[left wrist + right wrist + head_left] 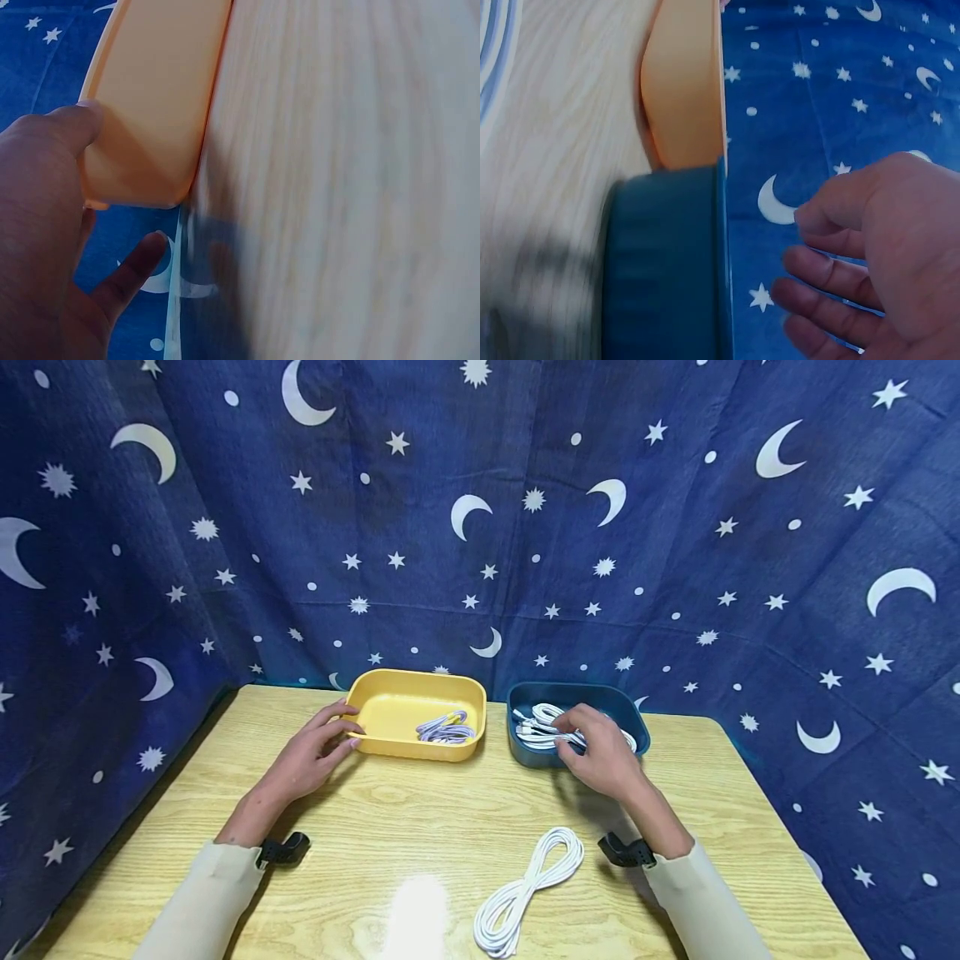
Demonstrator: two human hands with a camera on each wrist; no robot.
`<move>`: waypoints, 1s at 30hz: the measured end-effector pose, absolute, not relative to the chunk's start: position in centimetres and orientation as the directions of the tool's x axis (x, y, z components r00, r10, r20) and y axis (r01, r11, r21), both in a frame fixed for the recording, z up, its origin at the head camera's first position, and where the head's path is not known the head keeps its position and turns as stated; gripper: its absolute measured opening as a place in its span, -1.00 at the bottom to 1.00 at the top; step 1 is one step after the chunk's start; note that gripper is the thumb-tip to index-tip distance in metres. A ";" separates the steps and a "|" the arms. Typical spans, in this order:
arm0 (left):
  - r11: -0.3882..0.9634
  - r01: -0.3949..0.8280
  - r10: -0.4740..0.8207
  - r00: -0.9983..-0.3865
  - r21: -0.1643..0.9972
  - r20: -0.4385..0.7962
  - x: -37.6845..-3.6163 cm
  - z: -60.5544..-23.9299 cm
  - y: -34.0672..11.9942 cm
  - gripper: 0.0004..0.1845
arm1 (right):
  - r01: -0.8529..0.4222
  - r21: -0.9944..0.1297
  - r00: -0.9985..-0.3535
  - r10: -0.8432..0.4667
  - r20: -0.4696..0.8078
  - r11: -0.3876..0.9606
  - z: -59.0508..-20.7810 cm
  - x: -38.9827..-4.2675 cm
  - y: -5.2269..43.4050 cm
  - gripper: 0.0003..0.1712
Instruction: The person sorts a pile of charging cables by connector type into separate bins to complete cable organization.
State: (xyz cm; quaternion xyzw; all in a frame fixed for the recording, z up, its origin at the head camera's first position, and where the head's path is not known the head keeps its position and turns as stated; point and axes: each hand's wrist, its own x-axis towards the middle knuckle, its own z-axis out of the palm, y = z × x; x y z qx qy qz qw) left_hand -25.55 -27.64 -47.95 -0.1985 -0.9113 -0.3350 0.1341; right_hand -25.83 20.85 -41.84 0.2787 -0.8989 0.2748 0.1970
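A yellow bin [390,747] stands at the back of the table with a purple cable bundle [447,728] in its right end. My left hand [311,758] holds its left end, the thumb at the rim in the left wrist view. To the right, a dark blue bin [534,755] contains white cables [547,717]. My right hand [597,754] hovers over this bin with loosely bent fingers and nothing visible in them; the right wrist view shows the hand [900,247] above the rim. A long white cable bundle [531,885] lies near the table's front.
The wooden table [390,827] runs back to a dark blue curtain [420,527] with moons and stars. The two bins stand side by side with a small gap between them. Each wrist wears a black camera strap [285,849].
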 end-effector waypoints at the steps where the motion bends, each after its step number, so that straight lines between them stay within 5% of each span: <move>1: 0.696 0.456 0.274 -0.883 0.555 0.381 -25.6 -48.0 -27.6 -0.86 | -0.616 -0.386 -0.764 -0.401 0.506 0.687 -41.8 -25.7 20.7 -0.80; 22: 0.706 0.466 0.273 -0.874 0.533 0.402 -25.7 -47.9 -27.7 -0.88 | -0.720 -0.332 -0.686 -0.553 0.473 0.609 -42.8 -22.5 19.8 -0.75; 30: 0.701 0.480 0.283 -0.866 0.527 0.413 -25.6 -48.0 -27.8 -0.87 | -0.735 -0.319 -0.678 -0.653 0.338 0.598 -43.6 -21.2 19.1 -0.76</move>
